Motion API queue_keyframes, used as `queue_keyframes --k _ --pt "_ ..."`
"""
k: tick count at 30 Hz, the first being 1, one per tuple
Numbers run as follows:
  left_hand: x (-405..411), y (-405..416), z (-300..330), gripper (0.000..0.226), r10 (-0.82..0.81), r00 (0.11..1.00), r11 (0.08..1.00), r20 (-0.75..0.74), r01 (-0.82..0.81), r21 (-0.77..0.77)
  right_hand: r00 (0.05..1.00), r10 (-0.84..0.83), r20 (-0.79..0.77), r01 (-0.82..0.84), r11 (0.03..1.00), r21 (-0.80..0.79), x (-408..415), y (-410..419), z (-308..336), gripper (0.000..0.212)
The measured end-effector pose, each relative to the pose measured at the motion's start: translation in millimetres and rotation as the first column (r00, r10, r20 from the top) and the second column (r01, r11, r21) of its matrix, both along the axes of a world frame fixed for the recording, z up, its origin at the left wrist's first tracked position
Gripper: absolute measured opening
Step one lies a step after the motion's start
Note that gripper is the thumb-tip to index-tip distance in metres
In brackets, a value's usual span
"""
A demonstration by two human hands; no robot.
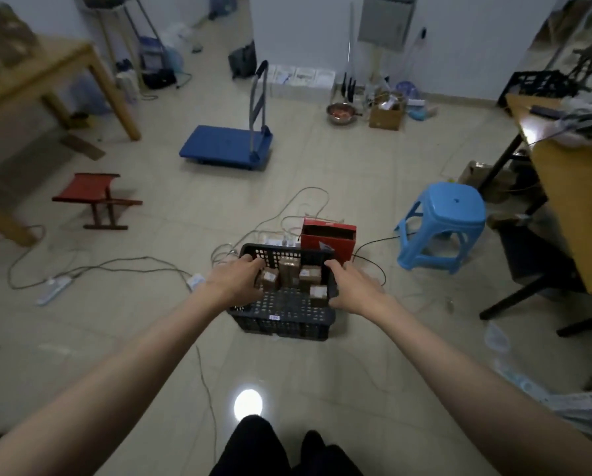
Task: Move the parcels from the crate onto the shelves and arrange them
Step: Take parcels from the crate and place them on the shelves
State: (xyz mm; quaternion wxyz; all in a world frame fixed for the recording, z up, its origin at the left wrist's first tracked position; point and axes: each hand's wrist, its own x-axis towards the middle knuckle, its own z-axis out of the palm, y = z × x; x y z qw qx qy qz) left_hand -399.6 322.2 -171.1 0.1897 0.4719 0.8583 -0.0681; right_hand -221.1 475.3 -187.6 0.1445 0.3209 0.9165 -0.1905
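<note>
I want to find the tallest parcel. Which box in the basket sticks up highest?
The plain brown parcel in the back middle of the crate; it stands taller than the three labelled ones.

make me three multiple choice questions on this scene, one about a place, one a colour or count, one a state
1. What stands just beyond the black crate?
A. a red box
B. a blue trolley
C. a wooden table

2. What colour is the plastic stool?
A. red
B. light blue
C. black

3. How are the hands placed?
A. both hang idle
B. each grips a side rim of the crate
C. both lift one parcel

Key: 1 A, the red box stands at the crate's far rim. 2 B, it is light blue. 3 B, the left hand and right hand curl over opposite rims, parcels inside.
</note>
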Motion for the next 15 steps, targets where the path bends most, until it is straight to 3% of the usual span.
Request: queue_keyframes --k 7,15 --pt "-79 25 -53 0.06 0.077 0.993 0.994 0.094 -0.069 -0.084 0.996 0.056 0.069 -0.05 0.995 -0.085 -86 36 -47 0.083" --pt "-186 98 -123 0.06 0.04 0.974 0.993 0.222 -0.014 -0.117 0.987 -0.037 0.159 0.066 0.981 -0.181 -186 91 -105 0.08"
